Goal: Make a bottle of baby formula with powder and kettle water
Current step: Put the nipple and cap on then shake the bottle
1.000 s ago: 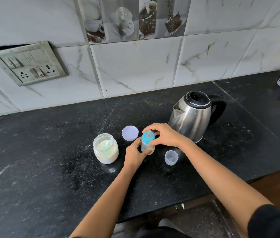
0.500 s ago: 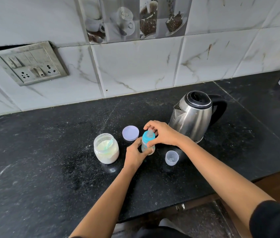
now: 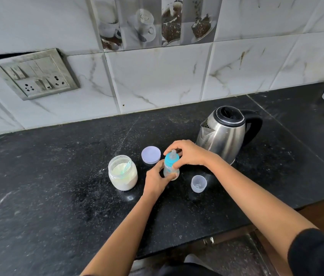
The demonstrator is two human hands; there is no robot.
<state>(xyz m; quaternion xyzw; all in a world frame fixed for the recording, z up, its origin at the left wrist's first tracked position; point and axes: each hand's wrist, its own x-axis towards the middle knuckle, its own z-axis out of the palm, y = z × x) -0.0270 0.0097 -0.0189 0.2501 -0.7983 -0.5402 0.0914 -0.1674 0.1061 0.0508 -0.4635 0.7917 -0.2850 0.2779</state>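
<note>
We take the bottle (image 3: 170,166) as the landmark. It stands upright on the worktop (image 3: 57,196), long axis vertical, teat uppermost.

Hand states:
- The left hand (image 3: 156,181) is wrapped around the lower body of the bottle from the near-left side and holds it against the worktop.
- The right hand (image 3: 188,155) comes in from the right and above. Its fingers (image 3: 170,149) curl over the teat and the blue collar, closed on the collar with the thumb on the near side.

We judge the step in hand to be turning the collar, either on or off; the picture does not tell us which. Whether the bottle holds liquid or powder we cannot tell, since the hands cover most of the body.

The relation that governs the coming move: the turning axis is the bottle's own vertical axis, so we keep the right hand centred directly over it and the left hand low on the body as the counter-hold. Both hands are on the bottle; the right is nearer the kettle.

Positions relative to the bottle:
- Kettle (image 3: 223,134): behind and to the right, spout facing left, handle away.
- Powder jar (image 3: 122,173): left, open, scoop inside.
- Jar lid (image 3: 150,154): just behind-left, flat.
- Clear cap (image 3: 198,183): near-right, open end up.
</note>
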